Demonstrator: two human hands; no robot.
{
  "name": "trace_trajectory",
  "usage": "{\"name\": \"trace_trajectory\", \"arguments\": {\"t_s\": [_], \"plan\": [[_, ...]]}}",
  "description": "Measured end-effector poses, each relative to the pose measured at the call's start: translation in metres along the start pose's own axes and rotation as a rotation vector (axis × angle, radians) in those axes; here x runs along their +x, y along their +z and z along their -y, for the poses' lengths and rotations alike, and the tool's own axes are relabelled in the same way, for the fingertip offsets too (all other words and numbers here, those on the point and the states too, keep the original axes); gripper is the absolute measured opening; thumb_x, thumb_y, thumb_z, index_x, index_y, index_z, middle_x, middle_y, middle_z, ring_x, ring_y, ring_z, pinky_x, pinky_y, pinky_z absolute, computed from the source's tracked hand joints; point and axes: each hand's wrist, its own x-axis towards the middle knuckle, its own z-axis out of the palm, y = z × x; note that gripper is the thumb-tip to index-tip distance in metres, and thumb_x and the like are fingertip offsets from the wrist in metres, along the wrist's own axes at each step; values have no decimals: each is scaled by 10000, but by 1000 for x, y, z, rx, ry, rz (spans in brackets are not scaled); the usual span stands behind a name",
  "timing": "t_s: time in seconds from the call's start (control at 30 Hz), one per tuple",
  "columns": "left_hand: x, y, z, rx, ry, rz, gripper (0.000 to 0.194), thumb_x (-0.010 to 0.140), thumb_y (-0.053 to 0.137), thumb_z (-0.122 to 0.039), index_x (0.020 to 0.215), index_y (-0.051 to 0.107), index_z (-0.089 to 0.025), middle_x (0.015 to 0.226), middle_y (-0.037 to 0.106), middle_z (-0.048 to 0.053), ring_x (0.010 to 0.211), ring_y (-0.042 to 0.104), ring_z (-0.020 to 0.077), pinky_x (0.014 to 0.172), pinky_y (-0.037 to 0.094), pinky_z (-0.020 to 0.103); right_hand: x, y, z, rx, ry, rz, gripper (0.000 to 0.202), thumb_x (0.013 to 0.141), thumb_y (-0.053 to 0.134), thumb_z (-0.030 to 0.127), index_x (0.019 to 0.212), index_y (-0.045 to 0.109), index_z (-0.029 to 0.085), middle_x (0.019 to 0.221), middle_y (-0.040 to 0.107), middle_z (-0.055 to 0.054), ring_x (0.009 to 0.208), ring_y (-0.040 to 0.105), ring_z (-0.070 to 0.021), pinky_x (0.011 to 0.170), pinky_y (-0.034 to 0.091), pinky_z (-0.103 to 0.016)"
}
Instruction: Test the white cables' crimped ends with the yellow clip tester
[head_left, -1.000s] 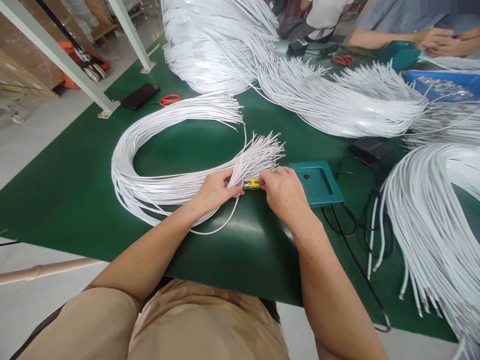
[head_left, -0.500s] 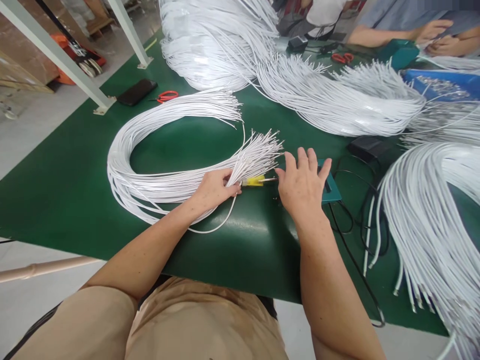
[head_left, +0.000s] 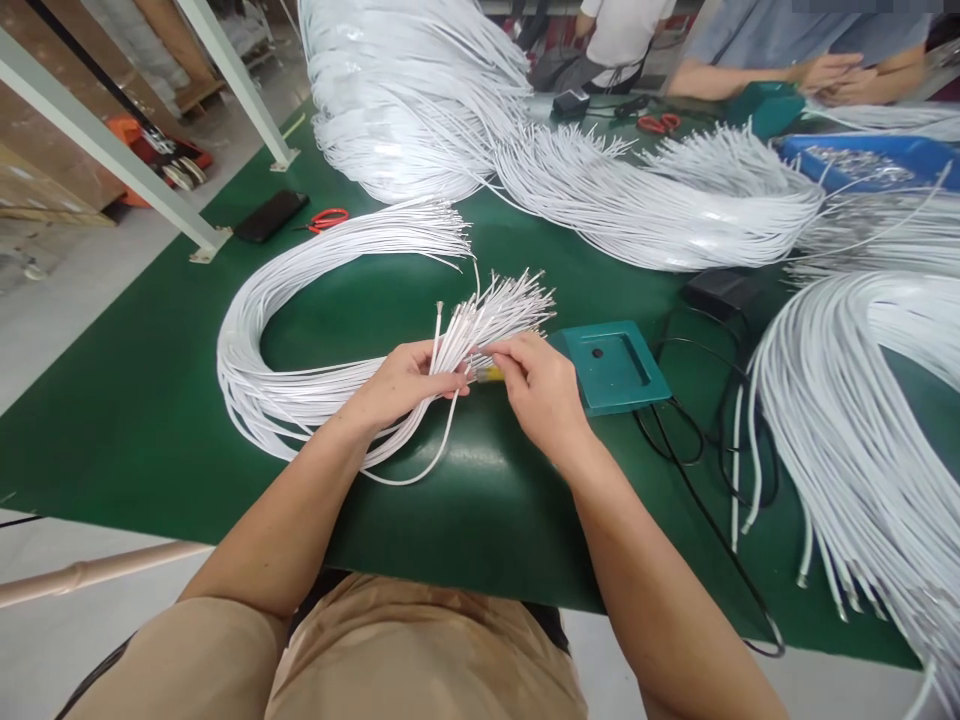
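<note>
A coiled bundle of white cables (head_left: 315,378) lies curved on the green table, its metal-tipped ends fanned out to the right. My left hand (head_left: 409,378) is closed around several of these cables near the fanned ends. One cable loops down below that hand. Thumb and fingertips of my right hand (head_left: 541,385) pinch together at a cable end close to my left fingers; the exact grip is partly hidden. Between the hands shows a bit of a yellow tool handle (head_left: 491,374), mostly covered. A teal flat box (head_left: 615,365) with a dark hole and a recess sits right of my right hand.
More white cables (head_left: 675,215) are heaped at the back, and another bundle (head_left: 847,400) hangs over the right edge. A phone (head_left: 271,215), red-handled scissors (head_left: 328,220), a blue tray (head_left: 892,160) of small metal parts and black cords (head_left: 694,510) lie around. Another person's hands (head_left: 844,78) are opposite.
My right hand has moved left from over the teal box to the cable ends, its spread fingers now pinched. The box is uncovered. My left hand has shifted slightly left with the cables.
</note>
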Motion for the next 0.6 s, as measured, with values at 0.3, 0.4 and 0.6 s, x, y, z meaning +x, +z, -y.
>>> {"name": "trace_trajectory", "arguments": {"t_s": [0.3,0.4,0.6], "plan": [[-2,1,-2,-207,26,113,321,669,750,-210,952,610,-152,778,657,5,660,634,119,549,441,196,0,6,3,907,411,244,171,699,711,310,769,659,163,742,657,-6,654,559,-113,552,394,-224],[-2,1,-2,-235,16,122,300,667,754,-204,925,612,-145,778,663,13,664,633,120,553,448,199,-1,10,3,941,396,203,177,665,742,296,747,651,169,751,662,-5,661,562,-115,588,417,-242],[-1,-3,1,-265,-12,118,336,656,781,-227,937,617,-140,788,663,20,699,645,134,591,471,211,-3,21,6,754,188,8,105,710,708,248,714,621,190,771,603,2,730,565,-135,675,464,-281]]}}
